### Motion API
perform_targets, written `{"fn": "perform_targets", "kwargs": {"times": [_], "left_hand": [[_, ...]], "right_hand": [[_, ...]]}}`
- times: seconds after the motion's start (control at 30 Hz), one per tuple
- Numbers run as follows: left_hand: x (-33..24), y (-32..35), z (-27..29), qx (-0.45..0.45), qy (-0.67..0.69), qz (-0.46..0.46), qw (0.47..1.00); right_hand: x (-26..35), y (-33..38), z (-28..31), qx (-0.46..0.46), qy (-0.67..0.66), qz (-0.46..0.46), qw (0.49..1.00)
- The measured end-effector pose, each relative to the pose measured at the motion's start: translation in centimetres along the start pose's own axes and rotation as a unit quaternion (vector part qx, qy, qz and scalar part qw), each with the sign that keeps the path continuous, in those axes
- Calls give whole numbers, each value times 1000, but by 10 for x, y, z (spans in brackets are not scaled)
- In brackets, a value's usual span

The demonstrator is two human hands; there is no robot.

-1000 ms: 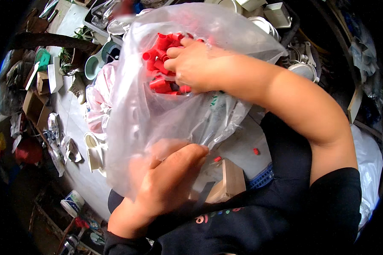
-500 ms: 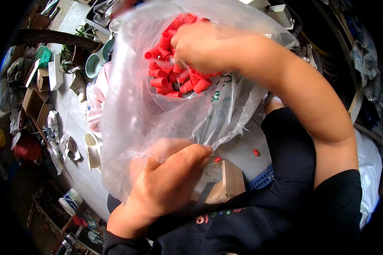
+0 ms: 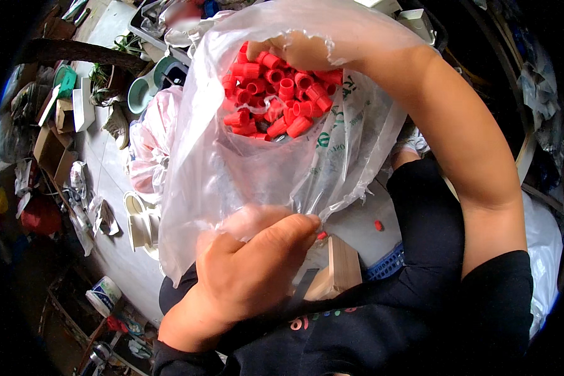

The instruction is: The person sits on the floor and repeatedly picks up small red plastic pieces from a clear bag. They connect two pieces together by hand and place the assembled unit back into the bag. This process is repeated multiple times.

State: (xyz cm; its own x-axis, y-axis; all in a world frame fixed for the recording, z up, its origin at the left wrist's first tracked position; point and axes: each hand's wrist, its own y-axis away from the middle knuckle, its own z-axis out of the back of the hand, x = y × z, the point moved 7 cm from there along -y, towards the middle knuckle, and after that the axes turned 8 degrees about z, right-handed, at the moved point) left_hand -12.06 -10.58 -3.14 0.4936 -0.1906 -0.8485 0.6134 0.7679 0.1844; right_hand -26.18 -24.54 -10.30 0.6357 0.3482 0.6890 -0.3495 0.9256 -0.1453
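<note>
My left hand (image 3: 250,260) is closed on the near edge of a clear plastic bag (image 3: 194,182), with part of the fingers seen through the film. Inside the bag lies a heap of small red plastic caps (image 3: 282,97), short, hollow and ribbed. My right hand (image 3: 304,51) reaches over the bag's right side to the far end of the heap. The bag's ragged rim crosses the hand and wrist. Its fingertips are hidden among the caps and film, so what they hold does not show.
Two small red pieces, one a loose red piece (image 3: 378,225), lie on the floor before me. Near my lap stand a wooden block (image 3: 343,266) and a blue plastic basket (image 3: 387,262). A pink-white bag (image 3: 153,135) and a white plastic fitting (image 3: 141,219) are left.
My right hand has moved away from me toward the far end of the heap, uncovering more caps. The bag's far rim now drapes over it. My left hand keeps its hold.
</note>
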Motion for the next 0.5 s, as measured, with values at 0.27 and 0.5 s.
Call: {"fn": "perform_targets", "kwargs": {"times": [0.27,0.5], "left_hand": [[-9,-7,3,-52,-107,-105,987],[-3,-4,2,-51,-73,-93,992]], "right_hand": [[23,31,-53,310,182,81,930],[24,45,-41,237,307,89,917]]}}
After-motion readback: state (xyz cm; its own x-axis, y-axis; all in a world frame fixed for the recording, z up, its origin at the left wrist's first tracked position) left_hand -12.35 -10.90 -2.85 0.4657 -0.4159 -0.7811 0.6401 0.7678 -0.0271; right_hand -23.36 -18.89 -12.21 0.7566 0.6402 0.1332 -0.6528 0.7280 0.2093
